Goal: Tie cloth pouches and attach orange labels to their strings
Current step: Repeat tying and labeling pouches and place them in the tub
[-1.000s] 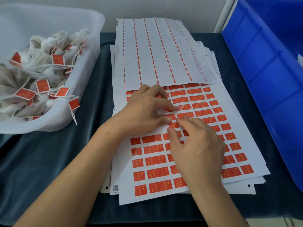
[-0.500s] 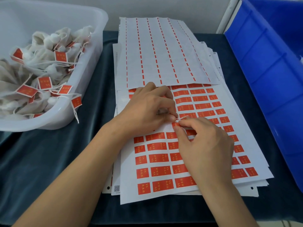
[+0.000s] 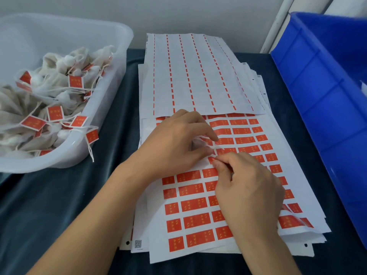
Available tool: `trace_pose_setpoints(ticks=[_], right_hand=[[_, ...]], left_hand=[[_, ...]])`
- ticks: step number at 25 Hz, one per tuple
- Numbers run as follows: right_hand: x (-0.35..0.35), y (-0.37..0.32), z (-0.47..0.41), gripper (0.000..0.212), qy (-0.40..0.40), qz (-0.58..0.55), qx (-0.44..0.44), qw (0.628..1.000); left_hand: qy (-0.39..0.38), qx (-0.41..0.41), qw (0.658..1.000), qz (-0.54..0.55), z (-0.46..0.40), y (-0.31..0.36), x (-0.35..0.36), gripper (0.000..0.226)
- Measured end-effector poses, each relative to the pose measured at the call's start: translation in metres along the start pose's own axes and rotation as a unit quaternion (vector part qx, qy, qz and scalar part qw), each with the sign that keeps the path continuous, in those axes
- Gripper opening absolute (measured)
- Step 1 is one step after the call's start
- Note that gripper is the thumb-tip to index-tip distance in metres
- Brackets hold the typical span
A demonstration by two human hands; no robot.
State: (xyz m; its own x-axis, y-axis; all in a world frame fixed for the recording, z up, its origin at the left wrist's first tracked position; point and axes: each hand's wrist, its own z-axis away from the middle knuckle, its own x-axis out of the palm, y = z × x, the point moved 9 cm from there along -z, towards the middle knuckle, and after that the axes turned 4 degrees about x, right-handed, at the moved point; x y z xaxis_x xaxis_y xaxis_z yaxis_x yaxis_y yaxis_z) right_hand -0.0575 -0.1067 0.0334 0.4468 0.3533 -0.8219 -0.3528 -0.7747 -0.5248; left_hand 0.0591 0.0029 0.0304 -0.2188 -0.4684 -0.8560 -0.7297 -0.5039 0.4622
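**A:** What do we see, starting from the left?

**B:** Far left of the hands we find a clear plastic tub (image 3: 111, 108) heaped with tied cloth pouches (image 3: 59, 90), orange labels (image 3: 56, 113) already stuck on their strings. One label dangles over the tub's near rim.

**A:** And at the hands?

**B:** Our left hand (image 3: 174, 145) rests on the label sheet (image 3: 190, 207), fingers curled, pinching a thin white string (image 3: 215, 147) between thumb and forefinger. Whether a pouch sits under that palm, we cannot tell. Just right of it, touching at the fingertips, our right hand (image 3: 248, 187) pinches the same spot; whether it grips the string or an orange label there, we cannot tell.

**A:** Around the grip?

**B:** Rows of orange labels lie beneath and below both hands. Above them rests a used sheet (image 3: 198, 76), peeled bare. Far right stands a blue bin (image 3: 321, 100). Everything sits on a dark cloth (image 3: 59, 205).
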Motion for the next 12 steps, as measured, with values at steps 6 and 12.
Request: trace_pose_setpoints(ticks=[6, 12], right_hand=[[-0.009, -0.007, -0.009, 0.033, 0.011, -0.004, 0.0, 1.0], [-0.005, -0.007, -0.008, 0.033, 0.006, 0.0, 0.006, 1.0]], left_hand=[[0.103, -0.056, 0.992, -0.053, 0.016, -0.003, -0.03, 0.041], [0.048, -0.013, 0.994, -0.101, 0.033, 0.017, -0.014, 0.044]])
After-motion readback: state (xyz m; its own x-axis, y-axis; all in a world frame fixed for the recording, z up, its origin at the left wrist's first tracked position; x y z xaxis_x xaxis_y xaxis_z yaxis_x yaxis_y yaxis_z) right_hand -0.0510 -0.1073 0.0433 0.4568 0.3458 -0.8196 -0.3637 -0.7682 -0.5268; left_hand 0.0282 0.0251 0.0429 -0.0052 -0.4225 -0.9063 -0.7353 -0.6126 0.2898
